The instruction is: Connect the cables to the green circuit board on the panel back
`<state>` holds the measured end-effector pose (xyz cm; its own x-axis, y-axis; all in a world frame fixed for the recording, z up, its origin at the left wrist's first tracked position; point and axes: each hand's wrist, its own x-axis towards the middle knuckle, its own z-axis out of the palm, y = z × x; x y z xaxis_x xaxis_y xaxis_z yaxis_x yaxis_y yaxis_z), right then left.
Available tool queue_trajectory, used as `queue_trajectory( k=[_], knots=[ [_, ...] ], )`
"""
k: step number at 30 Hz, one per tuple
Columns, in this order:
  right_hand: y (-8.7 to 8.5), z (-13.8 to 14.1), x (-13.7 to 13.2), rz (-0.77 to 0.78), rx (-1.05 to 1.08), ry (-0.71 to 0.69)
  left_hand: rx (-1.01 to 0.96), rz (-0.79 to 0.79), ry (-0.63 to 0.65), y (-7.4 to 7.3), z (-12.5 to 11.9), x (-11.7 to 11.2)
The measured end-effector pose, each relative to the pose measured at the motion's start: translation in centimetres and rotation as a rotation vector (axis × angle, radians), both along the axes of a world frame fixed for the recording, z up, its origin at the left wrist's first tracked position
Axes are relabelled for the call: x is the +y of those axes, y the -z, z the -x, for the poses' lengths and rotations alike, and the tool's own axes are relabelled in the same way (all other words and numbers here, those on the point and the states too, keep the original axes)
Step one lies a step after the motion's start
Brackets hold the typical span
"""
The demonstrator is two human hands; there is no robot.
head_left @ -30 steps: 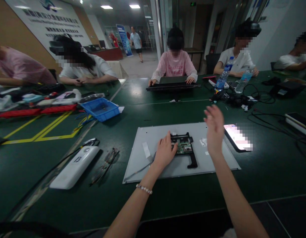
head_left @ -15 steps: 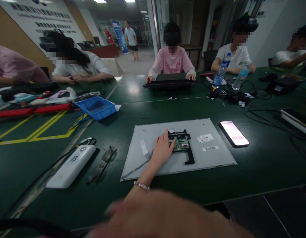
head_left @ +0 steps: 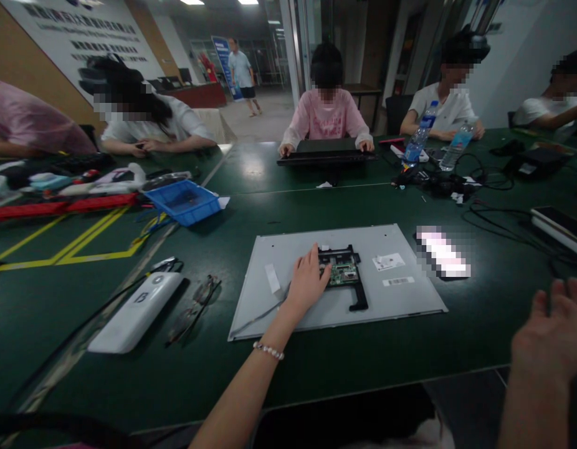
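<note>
My left hand (head_left: pixel 308 279) lies palm down, fingers outstretched, over the left part of a green circuit board (head_left: pixel 343 273) in a black plastic frame (head_left: pixel 359 293). The frame rests on a flat grey panel (head_left: pixel 391 240), which looks like the back of a display. My fingers hide part of the board, and a beaded bracelet (head_left: pixel 268 350) circles that wrist. At the right edge my right hand (head_left: pixel 553 327) is raised above the table front, fingers loosely apart and holding nothing. A lit phone (head_left: pixel 442 251) lies between that hand and the panel.
To the left lie a white power bank (head_left: pixel 136 312) with a cable and a pair of glasses (head_left: pixel 195 308). A blue tray (head_left: pixel 188 202) stands farther back. Two bottles (head_left: pixel 420 134) and cables (head_left: pixel 438 181) occupy the back right. Opposite, a person (head_left: pixel 326 115) holds a dark flat panel (head_left: pixel 326 158).
My right hand, a blur close to the camera at the bottom middle before, is now at the right edge. The left hand stays on the board. A person in the background has shifted left.
</note>
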<state>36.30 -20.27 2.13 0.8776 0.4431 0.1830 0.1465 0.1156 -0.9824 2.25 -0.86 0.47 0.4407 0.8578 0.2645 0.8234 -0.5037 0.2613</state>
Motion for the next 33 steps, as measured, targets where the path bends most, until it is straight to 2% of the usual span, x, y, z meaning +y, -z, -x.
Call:
queue_trajectory(
  k=[1, 2, 7, 10, 15, 20, 25, 33],
  knots=[
    [0.0, 0.7, 0.8, -0.014, -0.038, 0.017, 0.002, 0.005, 0.000, -0.1, 0.0, 0.0],
    [0.0, 1.4, 1.7, -0.002, -0.081, -0.023, 0.005, 0.010, 0.000, -0.1, 0.0, 0.0],
    [0.6, 5.2, 7.8, 0.369, -0.290, -0.639, 0.015, 0.022, -0.003, -0.3, -0.1, -0.1],
    [1.5, 6.3, 11.3, 0.463, -0.563, -0.780, 0.011, 0.017, -0.007, -0.2, -0.1, -0.1],
    [2.9, 5.9, 15.4, 0.596, -0.815, -0.753, 0.001, -0.001, 0.003, 0.0, 0.1, 0.0],
    [3.7, 5.4, 16.3, 0.605, -0.843, -0.729, 0.000, -0.021, -0.001, 0.1, 0.1, 0.0],
    [3.9, 6.2, 15.8, 0.538, -0.784, -0.744, 0.005, -0.035, -0.020, 0.2, -0.1, 0.0],
    [3.3, 7.0, 15.2, 0.411, -0.522, -0.751, 0.000, -0.039, -0.034, 0.1, -0.4, -0.2]
  ],
)
